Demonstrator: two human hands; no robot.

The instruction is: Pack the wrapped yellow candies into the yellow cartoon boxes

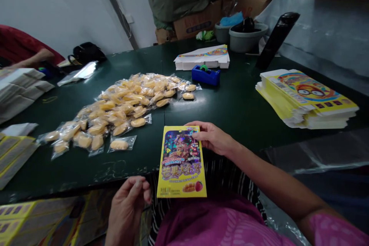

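My right hand (215, 138) grips a flat yellow printed box (182, 161) by its upper right edge, thumb on the front and fingers behind. The box is tilted toward me above the table's near edge, its colourful printed front facing up. My left hand (131, 201) is just left of the box, apart from it, with fingers curled in and the thumb against them; nothing shows in it. Beyond the box, a heap of clear-wrapped yellow pieces (123, 103) spreads over the dark green table (230, 100). One wrapped piece (119, 145) lies at the heap's near edge.
A blue tape dispenser (206, 76) stands before a stack of white cartons (201, 59). Yellow flat cartons (308, 100) are stacked at right. Grey tubs (248, 38) stand behind. More yellow boxes (17, 153) lie at left, where another person's arm (31, 59) shows.
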